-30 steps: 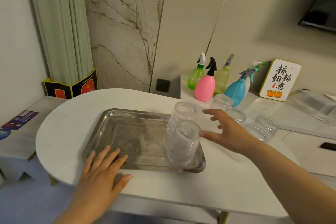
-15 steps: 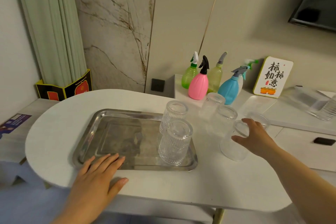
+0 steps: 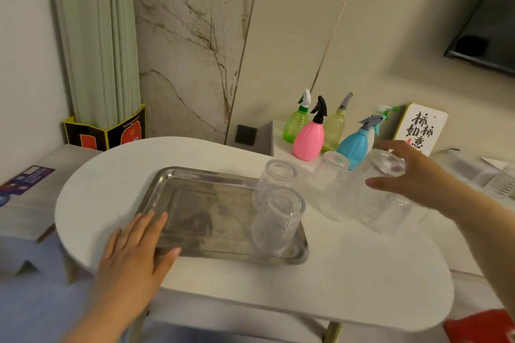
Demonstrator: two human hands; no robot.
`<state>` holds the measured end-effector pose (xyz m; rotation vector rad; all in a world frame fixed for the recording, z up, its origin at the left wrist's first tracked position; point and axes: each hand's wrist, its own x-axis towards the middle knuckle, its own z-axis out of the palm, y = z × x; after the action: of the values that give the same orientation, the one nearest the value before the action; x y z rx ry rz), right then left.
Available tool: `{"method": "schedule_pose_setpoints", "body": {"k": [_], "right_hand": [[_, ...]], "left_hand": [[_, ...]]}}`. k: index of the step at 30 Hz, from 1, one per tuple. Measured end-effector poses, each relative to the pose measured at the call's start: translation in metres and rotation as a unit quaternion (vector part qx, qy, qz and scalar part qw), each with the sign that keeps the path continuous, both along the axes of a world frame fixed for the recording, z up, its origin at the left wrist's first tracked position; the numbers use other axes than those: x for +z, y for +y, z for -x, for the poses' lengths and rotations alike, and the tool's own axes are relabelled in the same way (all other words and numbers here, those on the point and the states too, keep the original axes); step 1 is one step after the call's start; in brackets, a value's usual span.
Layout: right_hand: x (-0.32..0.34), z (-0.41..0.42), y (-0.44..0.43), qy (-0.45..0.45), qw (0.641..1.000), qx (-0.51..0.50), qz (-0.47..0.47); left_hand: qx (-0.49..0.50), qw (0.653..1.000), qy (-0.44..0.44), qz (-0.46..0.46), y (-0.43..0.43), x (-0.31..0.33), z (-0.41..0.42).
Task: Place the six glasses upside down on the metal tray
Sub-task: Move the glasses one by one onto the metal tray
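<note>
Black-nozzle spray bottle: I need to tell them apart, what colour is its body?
Pink, seen clearly in the head view.

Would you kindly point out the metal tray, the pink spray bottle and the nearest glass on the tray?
metal tray [image 3: 195, 175]: head view, bare far rim.
pink spray bottle [image 3: 308, 140]: head view, body.
nearest glass [image 3: 276, 224]: head view, ribbed side.

Right hand [image 3: 415, 175] lifts a glass [image 3: 373, 186] beside the tray [image 3: 195, 175]; left hand [image 3: 133, 253] presses its rim.
</note>
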<state>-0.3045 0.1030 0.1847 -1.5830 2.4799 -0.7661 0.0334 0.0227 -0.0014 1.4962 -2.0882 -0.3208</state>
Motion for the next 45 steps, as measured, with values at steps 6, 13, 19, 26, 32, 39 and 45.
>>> {"method": "schedule_pose_setpoints", "body": {"k": [6, 13, 19, 26, 32, 39, 45], "right_hand": [[0.031, -0.049, -0.043, -0.024, 0.995, 0.076, 0.056], [-0.001, -0.108, -0.115, -0.047, 0.984, 0.17, 0.025], [-0.046, -0.144, -0.152, 0.018, 0.968, 0.231, -0.09], [-0.078, -0.154, -0.167, 0.042, 0.962, 0.219, -0.156], [-0.084, -0.15, -0.169, 0.049, 0.962, 0.21, -0.165], [-0.079, -0.141, -0.165, 0.069, 0.961, 0.215, -0.157], [-0.052, -0.094, -0.141, 0.091, 0.983, 0.157, -0.028]], "left_hand": [[0.032, 0.995, -0.057, -0.073, -0.01, -0.006, -0.009], [0.033, 0.993, -0.072, -0.083, -0.015, -0.014, -0.01], [0.022, 0.996, -0.044, -0.077, -0.016, -0.017, -0.009], [0.012, 0.996, -0.04, -0.082, -0.017, -0.017, -0.009], [0.01, 0.996, -0.044, -0.081, -0.017, -0.016, -0.008], [-0.006, 0.997, -0.053, -0.052, -0.013, -0.009, -0.005], [-0.107, 0.993, -0.043, 0.02, 0.0, 0.009, 0.008]]}}
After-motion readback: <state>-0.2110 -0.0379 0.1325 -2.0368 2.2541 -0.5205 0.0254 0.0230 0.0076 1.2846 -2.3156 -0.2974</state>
